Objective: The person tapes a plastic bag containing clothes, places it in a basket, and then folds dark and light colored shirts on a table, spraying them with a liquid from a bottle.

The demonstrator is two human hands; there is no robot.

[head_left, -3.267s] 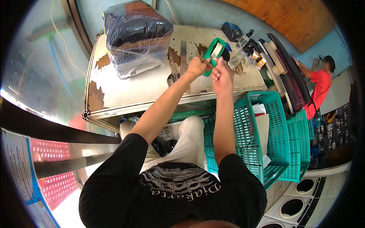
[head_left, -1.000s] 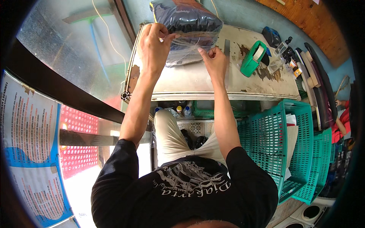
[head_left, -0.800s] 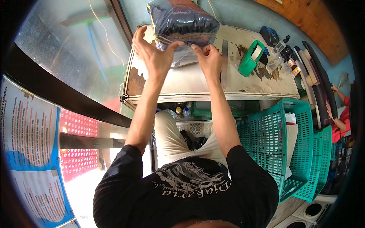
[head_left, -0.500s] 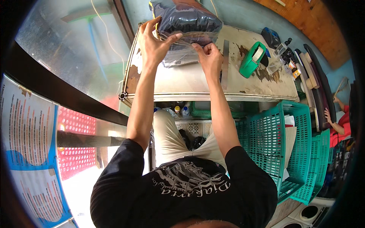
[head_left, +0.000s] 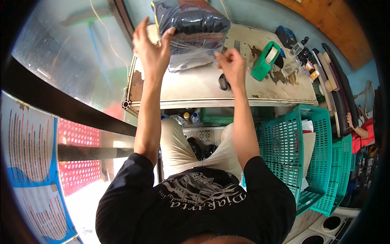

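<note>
A plastic-wrapped fabric bundle (head_left: pixel 191 24) sat at twelve o'clock on the peeling tabletop (head_left: pixel 191 87). At its eight o'clock, the left hand (head_left: pixel 154 55) was splayed wide; at its four, the right hand (head_left: pixel 233 69) was curled, whether pinching anything I couldn't tell. A green tape dispenser (head_left: pixel 260 71) stood at the right hand's three.

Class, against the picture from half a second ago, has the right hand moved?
Yes: rightward, away from the plastic-wrapped bundle and closer to the green tape dispenser on the table.
</note>
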